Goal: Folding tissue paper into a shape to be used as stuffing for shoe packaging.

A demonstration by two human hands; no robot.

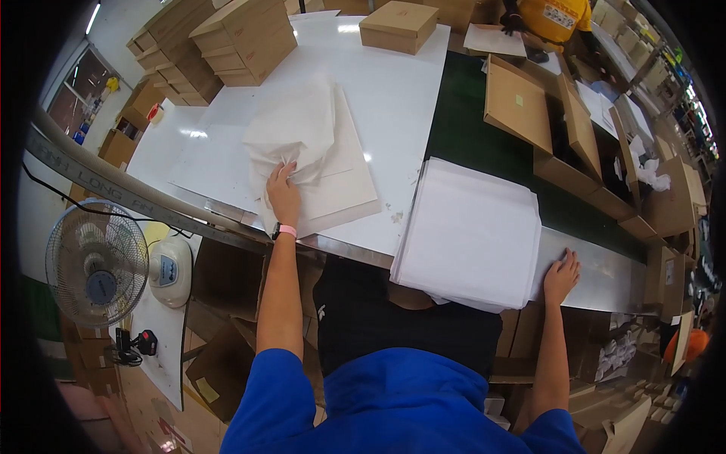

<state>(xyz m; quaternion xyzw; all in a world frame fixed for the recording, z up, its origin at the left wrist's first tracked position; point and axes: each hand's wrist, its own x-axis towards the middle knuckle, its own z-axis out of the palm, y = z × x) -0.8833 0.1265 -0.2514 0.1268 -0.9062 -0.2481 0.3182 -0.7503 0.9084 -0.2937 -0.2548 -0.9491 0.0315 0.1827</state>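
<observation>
I see one long white work table (393, 106); its near edge is partly hidden under one thick stack of white tissue sheets (469, 234), which overhangs it, so I cannot count the sheets. Further left lies one crumpled sheet of white tissue paper (295, 132) on a flat cream card (344, 189). My left hand (283, 193) pinches the crumpled sheet's lower edge, fingers closed on it. My right hand (561, 274) lies open and flat beside the stack's right edge. One closed brown cardboard box (398, 26) sits at the far end.
</observation>
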